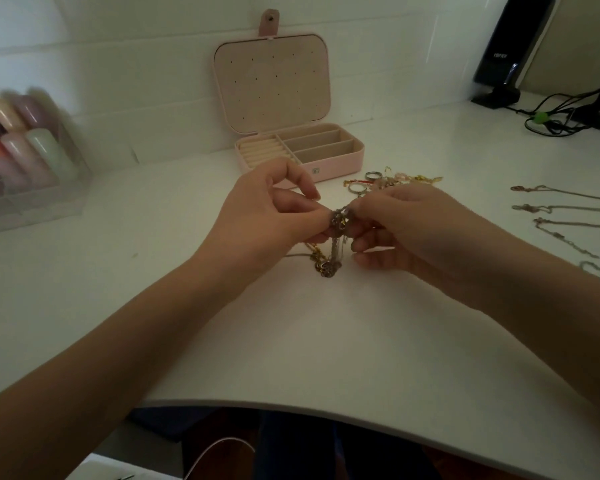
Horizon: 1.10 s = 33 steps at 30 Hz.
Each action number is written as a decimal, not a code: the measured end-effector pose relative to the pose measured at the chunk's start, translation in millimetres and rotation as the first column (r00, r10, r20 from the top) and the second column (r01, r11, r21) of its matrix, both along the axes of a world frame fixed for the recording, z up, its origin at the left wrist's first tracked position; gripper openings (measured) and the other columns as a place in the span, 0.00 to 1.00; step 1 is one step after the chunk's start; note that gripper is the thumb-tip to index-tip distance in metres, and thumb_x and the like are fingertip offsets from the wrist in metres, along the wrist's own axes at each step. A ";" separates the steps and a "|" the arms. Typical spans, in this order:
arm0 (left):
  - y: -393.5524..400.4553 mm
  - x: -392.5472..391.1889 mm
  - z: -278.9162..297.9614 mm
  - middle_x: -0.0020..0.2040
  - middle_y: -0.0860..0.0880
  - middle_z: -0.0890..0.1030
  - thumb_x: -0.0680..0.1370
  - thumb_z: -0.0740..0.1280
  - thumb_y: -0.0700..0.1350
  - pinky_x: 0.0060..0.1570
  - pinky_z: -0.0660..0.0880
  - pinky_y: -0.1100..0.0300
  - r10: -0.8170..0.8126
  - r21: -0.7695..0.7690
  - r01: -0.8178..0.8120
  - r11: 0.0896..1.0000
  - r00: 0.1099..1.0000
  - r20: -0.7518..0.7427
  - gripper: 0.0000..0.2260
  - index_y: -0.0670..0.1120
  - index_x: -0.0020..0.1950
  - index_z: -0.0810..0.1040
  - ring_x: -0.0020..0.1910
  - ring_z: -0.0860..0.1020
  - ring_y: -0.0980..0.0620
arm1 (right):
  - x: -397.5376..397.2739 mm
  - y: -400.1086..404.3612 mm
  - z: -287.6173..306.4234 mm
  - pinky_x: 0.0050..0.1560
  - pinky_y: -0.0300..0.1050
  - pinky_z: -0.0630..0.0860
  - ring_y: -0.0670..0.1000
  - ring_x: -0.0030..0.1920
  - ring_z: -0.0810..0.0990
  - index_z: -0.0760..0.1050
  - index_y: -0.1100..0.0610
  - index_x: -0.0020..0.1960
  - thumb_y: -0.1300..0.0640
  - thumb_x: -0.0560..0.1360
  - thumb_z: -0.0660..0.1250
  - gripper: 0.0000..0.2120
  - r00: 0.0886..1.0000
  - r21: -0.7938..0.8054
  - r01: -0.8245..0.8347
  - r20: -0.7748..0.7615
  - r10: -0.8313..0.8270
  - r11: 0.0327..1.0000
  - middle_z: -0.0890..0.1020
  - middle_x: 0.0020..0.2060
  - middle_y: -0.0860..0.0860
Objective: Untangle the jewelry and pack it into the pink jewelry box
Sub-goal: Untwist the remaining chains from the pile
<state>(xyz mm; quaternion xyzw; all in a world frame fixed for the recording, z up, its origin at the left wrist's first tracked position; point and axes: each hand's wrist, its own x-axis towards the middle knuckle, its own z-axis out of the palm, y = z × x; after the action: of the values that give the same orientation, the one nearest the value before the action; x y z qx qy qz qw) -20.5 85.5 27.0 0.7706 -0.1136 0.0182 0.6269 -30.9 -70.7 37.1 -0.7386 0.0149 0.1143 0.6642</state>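
- Step: untangling, nothing packed yet. Your left hand [267, 209] and right hand [406, 230] both pinch the tangled chains [338, 220], held just above the table [291, 341]; gold and silver strands hang down, low ends touching the top.
- Next move, my guess: keep one pinch fixed, work a single strand out w/ the other hand; slow pull, or the knot tightens.
- Pink jewelry box [340, 160] behind your hands, lid up, compartments and ring rolls look empty.
- Rings and gold bits [388, 180] lie loose just right of box.
- Separated necklaces [561, 216] laid out far right.
- Clear case w/ pastel bottles [25, 147] far left, blurry.
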 end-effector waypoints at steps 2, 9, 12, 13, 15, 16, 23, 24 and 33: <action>1.2 1.1 -0.4 0.33 0.45 0.84 0.72 0.70 0.31 0.45 0.81 0.54 -0.004 -0.005 0.004 1.000 1.000 0.006 0.10 0.43 0.43 0.73 0.33 0.82 0.49 | 2.8 0.3 -1.1 0.27 0.38 0.74 0.45 0.26 0.72 0.74 0.60 0.40 0.63 0.78 0.59 0.10 0.994 0.136 -0.019 -0.107 0.034 0.991 0.75 0.29 0.52; 4.3 1.5 -0.3 0.32 0.47 0.82 0.73 0.67 0.28 0.41 0.81 0.60 -0.030 -0.163 0.022 0.986 0.998 -0.048 0.11 0.43 0.42 0.71 0.34 0.83 0.50 | 9.3 -17.5 7.3 0.26 0.37 0.62 0.46 0.27 0.62 0.64 0.56 0.33 0.60 0.67 0.53 0.05 0.945 0.433 -0.128 -0.219 0.242 0.892 0.64 0.29 0.50; 5.6 3.3 -0.8 0.32 0.48 0.82 0.74 0.66 0.29 0.44 0.80 0.58 -0.020 -0.174 0.008 0.985 0.998 -0.067 0.10 0.44 0.42 0.72 0.35 0.83 0.50 | 9.7 -21.0 8.5 0.27 0.37 0.64 0.47 0.27 0.63 0.64 0.56 0.32 0.60 0.65 0.54 0.03 0.961 0.471 -0.091 -0.188 0.201 0.877 0.66 0.29 0.50; 5.9 3.5 -1.3 0.31 0.48 0.82 0.74 0.67 0.29 0.45 0.80 0.58 -0.022 -0.144 0.015 0.989 0.998 -0.051 0.10 0.44 0.42 0.74 0.35 0.83 0.51 | 10.8 -21.3 7.8 0.27 0.37 0.65 0.47 0.27 0.64 0.64 0.57 0.32 0.60 0.64 0.54 0.03 0.969 0.483 -0.068 -0.177 0.174 0.873 0.67 0.29 0.51; 5.6 2.9 -1.4 0.31 0.49 0.81 0.72 0.69 0.31 0.47 0.80 0.58 -0.040 -0.067 0.039 0.997 0.999 -0.017 0.09 0.45 0.44 0.77 0.36 0.82 0.52 | 13.0 -21.2 7.4 0.28 0.37 0.66 0.48 0.28 0.67 0.65 0.57 0.32 0.60 0.63 0.54 0.02 0.983 0.492 -0.025 -0.146 0.110 0.870 0.70 0.30 0.52; 5.6 2.3 -0.9 0.31 0.49 0.80 0.72 0.69 0.32 0.49 0.79 0.56 -0.053 -0.031 0.052 0.998 0.999 -0.008 0.09 0.45 0.45 0.79 0.36 0.83 0.52 | 14.6 -20.8 6.2 0.28 0.37 0.68 0.48 0.29 0.69 0.65 0.57 0.33 0.61 0.64 0.55 0.02 0.989 0.480 -0.004 -0.128 0.074 0.877 0.72 0.30 0.52; -0.6 -2.4 2.9 0.34 0.49 0.83 0.76 0.63 0.31 0.48 0.79 0.61 -0.098 -0.013 0.097 0.995 0.993 -0.063 0.13 0.47 0.41 0.82 0.37 0.82 0.54 | 15.0 -14.7 5.2 0.34 0.37 0.76 0.48 0.32 0.79 0.71 0.57 0.36 0.62 0.77 0.53 0.13 1.000 0.381 -0.020 0.017 0.014 0.924 0.81 0.31 0.52; -0.7 -1.6 2.9 0.35 0.48 0.83 0.76 0.64 0.31 0.49 0.79 0.60 -0.110 -0.044 0.107 0.993 0.990 -0.087 0.13 0.47 0.40 0.83 0.37 0.82 0.53 | 14.0 -14.0 6.0 0.34 0.37 0.77 0.48 0.33 0.80 0.71 0.57 0.36 0.62 0.77 0.53 0.13 0.999 0.384 -0.033 0.024 0.026 0.923 0.82 0.32 0.52; 1.5 2.4 -2.1 0.38 0.49 0.81 0.71 0.72 0.39 0.48 0.77 0.59 -0.168 -0.021 0.167 0.986 0.984 -0.065 0.05 0.45 0.41 0.77 0.39 0.79 0.54 | 10.1 -10.1 9.8 0.34 0.38 0.73 0.47 0.30 0.78 0.73 0.56 0.42 0.64 0.79 0.55 0.11 0.995 0.217 -0.010 0.101 -0.012 0.976 0.76 0.24 0.49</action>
<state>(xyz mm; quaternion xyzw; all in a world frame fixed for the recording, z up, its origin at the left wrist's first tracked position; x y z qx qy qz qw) -18.1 87.0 24.9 0.7537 -0.1570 -0.0592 0.6354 -20.7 -80.7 46.9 -0.6663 -0.0310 0.0772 0.7410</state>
